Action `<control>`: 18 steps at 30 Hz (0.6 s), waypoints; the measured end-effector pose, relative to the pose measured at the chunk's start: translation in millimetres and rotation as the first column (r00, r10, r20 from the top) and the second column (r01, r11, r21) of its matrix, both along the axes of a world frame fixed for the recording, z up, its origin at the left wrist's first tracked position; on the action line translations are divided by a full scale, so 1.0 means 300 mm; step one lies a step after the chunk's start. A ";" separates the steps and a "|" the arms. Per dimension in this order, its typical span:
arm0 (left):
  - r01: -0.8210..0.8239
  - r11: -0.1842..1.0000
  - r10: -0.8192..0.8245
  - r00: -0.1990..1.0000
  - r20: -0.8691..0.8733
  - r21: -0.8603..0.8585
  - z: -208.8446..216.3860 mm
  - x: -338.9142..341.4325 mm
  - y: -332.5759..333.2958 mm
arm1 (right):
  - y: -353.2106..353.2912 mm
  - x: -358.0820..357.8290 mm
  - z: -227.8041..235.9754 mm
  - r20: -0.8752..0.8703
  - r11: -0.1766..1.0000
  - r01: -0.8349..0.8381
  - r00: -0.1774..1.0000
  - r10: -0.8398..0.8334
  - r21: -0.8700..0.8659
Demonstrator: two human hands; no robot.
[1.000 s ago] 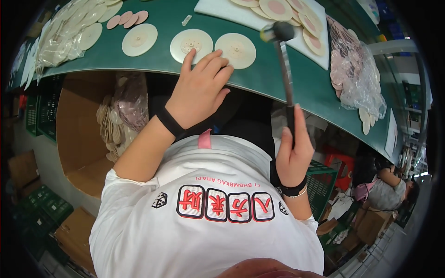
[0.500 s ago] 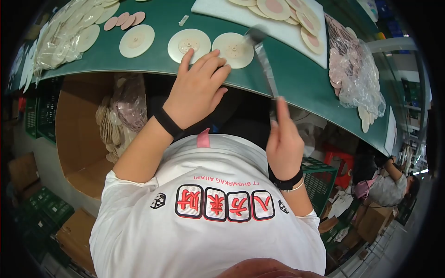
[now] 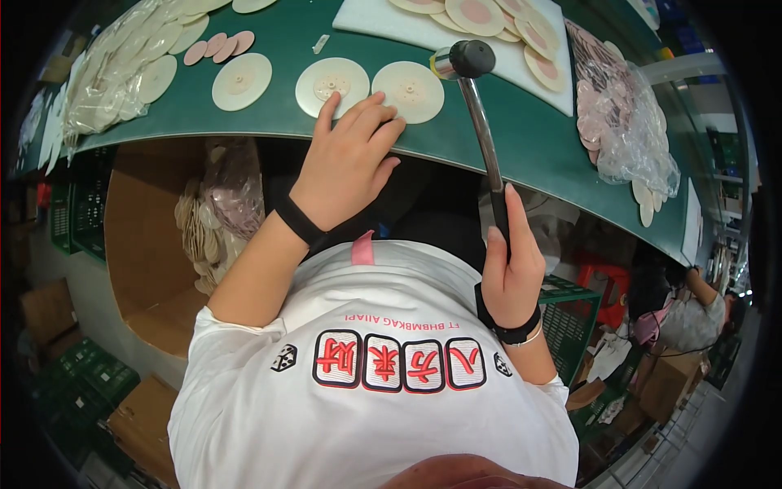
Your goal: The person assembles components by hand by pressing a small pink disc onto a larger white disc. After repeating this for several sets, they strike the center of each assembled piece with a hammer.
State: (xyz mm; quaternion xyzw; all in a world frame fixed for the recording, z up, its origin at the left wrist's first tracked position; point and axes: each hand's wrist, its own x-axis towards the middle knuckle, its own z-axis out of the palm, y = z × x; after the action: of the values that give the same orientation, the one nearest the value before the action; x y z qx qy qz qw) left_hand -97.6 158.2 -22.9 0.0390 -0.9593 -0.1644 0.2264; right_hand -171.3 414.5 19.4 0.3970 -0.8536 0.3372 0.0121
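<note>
"On the green bench (image 3: 281,121), at the row's left?"
"One pale disc (image 3: 241,82), clear of the left hand (image 3: 346,163)."
"And that hand?"
"Loosely spread, index fingertip on the middle disc (image 3: 327,77), other fingers at the near edge of the right disc (image 3: 413,85)."
"Farther right?"
"The hammer (image 3: 480,122), head beyond that disc, handle clasped in the right hand (image 3: 515,267)."

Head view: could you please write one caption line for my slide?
Left hand extended over two pale discs on a green tabletop, right hand holding a black-headed hammer.
</note>
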 end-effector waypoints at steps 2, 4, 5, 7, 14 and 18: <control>0.001 1.000 -0.001 1.000 0.012 0.000 0.001 0.002 0.000 | 0.009 0.011 -0.012 0.023 0.993 -0.058 0.998 0.061 -0.102; -0.004 1.000 0.004 0.999 0.034 0.005 0.001 0.003 0.001 | 0.009 0.014 -0.020 0.031 0.984 -0.084 0.996 0.089 -0.155; -0.001 1.000 0.001 0.999 0.034 0.003 0.002 0.002 0.000 | 0.003 0.014 -0.023 0.033 0.996 -0.078 0.996 0.079 -0.046; 0.003 1.000 -0.003 1.000 0.018 0.002 0.005 0.001 -0.003 | -0.005 0.014 -0.026 0.033 0.983 -0.064 0.998 0.059 0.171; 0.016 1.000 -0.016 0.999 0.030 0.008 0.009 -0.001 -0.006 | -0.008 0.003 -0.020 0.029 0.992 -0.059 0.998 0.056 0.111; 0.016 1.000 -0.016 0.998 0.054 -0.002 0.038 -0.008 -0.012 | 0.012 -0.053 -0.023 0.085 0.995 -0.097 0.992 0.098 -0.015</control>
State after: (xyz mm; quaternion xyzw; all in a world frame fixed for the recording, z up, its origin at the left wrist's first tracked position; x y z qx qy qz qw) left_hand -100.0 154.5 -11.5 0.0357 -0.9655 -0.1640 0.1990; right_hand -187.2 418.3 12.4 0.4232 -0.8310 0.3588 -0.0390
